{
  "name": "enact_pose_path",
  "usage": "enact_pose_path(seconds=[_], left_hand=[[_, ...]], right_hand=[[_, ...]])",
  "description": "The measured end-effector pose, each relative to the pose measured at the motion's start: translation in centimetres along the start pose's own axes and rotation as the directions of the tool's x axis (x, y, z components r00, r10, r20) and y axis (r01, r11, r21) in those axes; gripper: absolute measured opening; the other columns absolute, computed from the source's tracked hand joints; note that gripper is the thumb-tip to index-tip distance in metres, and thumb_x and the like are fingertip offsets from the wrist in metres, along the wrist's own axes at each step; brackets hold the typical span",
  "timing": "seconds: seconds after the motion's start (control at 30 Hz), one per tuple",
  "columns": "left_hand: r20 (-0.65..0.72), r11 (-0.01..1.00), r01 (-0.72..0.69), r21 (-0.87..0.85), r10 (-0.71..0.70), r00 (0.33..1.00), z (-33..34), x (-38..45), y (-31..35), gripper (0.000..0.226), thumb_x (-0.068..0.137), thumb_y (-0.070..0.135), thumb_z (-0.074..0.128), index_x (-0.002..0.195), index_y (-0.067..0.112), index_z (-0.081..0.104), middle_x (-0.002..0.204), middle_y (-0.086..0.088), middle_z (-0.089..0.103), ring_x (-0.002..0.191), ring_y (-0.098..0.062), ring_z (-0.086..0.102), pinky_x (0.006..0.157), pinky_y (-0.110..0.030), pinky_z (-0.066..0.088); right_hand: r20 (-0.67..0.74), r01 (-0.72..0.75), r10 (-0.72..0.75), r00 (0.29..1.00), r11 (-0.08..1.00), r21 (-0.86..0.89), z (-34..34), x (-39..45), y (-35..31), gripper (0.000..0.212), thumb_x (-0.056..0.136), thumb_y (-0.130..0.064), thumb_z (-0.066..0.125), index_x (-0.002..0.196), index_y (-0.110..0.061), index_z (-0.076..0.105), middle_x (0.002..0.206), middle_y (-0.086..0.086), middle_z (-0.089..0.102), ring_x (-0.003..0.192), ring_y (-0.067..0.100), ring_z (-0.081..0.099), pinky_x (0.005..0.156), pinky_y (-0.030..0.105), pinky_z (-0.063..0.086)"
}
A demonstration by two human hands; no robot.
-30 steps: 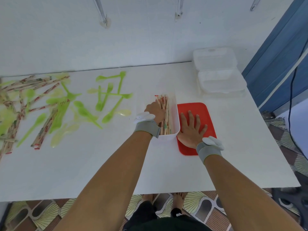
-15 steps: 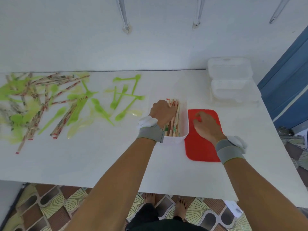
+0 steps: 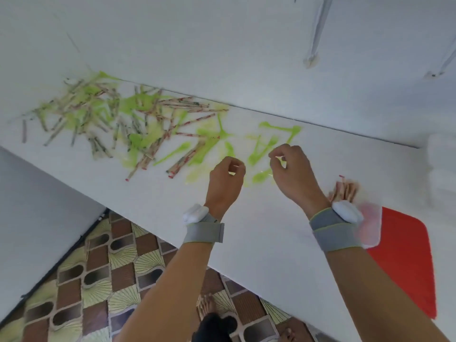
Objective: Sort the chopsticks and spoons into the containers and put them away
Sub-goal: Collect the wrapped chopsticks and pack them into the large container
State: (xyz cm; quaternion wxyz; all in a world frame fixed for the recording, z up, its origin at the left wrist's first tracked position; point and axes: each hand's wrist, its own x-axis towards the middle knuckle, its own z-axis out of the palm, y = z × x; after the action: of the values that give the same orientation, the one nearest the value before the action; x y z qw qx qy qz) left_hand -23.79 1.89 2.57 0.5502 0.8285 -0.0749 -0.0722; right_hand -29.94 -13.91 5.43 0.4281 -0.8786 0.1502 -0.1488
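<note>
both my hands hover over the near right end of the scatter on the white table (image 3: 259, 243), fingers loosely curled and holding nothing that i can make out through the blur. the green spoons (image 3: 265, 149) lie just beyond and under my right hand (image 3: 293, 174), handles running mostly near-to-far and a little slanted, so that hand is nearest them. my left hand (image 3: 225, 180) hangs just right of the nearest wrapped chopsticks (image 3: 187, 159), which slant from near left to far right. the chopstick container (image 3: 367, 225) sits behind my right wrist, beside the red lid (image 3: 404, 262).
</note>
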Motion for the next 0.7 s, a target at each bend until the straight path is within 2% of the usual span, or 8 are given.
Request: enact_pose_path(seconds=[0.13, 0.27, 0.37, 0.57, 0.7], left_hand=[[-0.070, 0.995, 0.077, 0.060, -0.073, 0.995, -7.7, 2.8, -4.8, 0.006, 0.094, 0.028, 0.058, 0.091, 0.027, 0.064, 0.092, 0.001, 0.072, 0.083, -0.025, 0.069, 0.066, -0.032, 0.053], [-0.068, 0.988, 0.103, 0.113, -0.096, 0.993, -13.4, 5.9, -8.0, 0.009, 0.096, 0.024, 0.058, 0.095, 0.018, 0.064, 0.090, 0.000, 0.070, 0.078, -0.023, 0.068, 0.059, -0.023, 0.044], [-0.033, 0.982, 0.104, 0.159, -0.100, 0.994, -16.2, 8.5, -9.6, 0.011, 0.098, 0.023, 0.057, 0.098, 0.014, 0.064, 0.084, 0.001, 0.068, 0.074, -0.020, 0.063, 0.059, -0.025, 0.042], [0.082, 0.961, 0.055, 0.271, -0.080, 0.993, -18.2, 13.8, -11.5, 0.012, 0.095, 0.019, 0.058, 0.103, 0.013, 0.065, 0.095, 0.000, 0.066, 0.073, -0.017, 0.061, 0.059, -0.028, 0.049], [0.155, 0.947, 0.032, 0.321, -0.086, 0.984, -17.0, 16.8, -12.5, 0.011, 0.092, 0.016, 0.059, 0.101, 0.015, 0.065, 0.094, -0.003, 0.067, 0.065, -0.024, 0.064, 0.061, -0.044, 0.059]], right_hand=[[0.176, -0.052, 0.055, 0.983, 0.998, -0.019, 9.4, 1.8, -2.3, 0.018, 0.097, -0.018, 0.053, 0.112, -0.015, 0.063, 0.115, 0.008, 0.054, 0.114, 0.034, 0.051, 0.103, 0.043, 0.040], [0.267, -0.120, 0.142, 0.953, 0.988, -0.097, 17.2, 2.6, -3.7, 0.022, 0.097, -0.018, 0.050, 0.118, -0.014, 0.057, 0.119, 0.010, 0.054, 0.114, 0.032, 0.049, 0.099, 0.043, 0.041], [0.288, -0.129, 0.171, 0.942, 0.979, -0.159, 21.5, 3.2, -4.1, 0.023, 0.096, -0.017, 0.048, 0.119, -0.015, 0.052, 0.119, 0.009, 0.051, 0.113, 0.032, 0.046, 0.098, 0.046, 0.041], [0.295, -0.063, 0.140, 0.945, 0.965, -0.255, 26.5, 3.9, -4.7, 0.010, 0.095, -0.016, 0.050, 0.102, -0.013, 0.056, 0.101, 0.005, 0.055, 0.098, 0.029, 0.052, 0.083, 0.044, 0.047], [0.215, -0.047, 0.117, 0.970, 0.950, -0.308, 27.9, 4.7, -3.5, 0.015, 0.089, -0.009, 0.054, 0.104, -0.012, 0.058, 0.097, 0.006, 0.053, 0.092, 0.031, 0.050, 0.078, 0.042, 0.042]])
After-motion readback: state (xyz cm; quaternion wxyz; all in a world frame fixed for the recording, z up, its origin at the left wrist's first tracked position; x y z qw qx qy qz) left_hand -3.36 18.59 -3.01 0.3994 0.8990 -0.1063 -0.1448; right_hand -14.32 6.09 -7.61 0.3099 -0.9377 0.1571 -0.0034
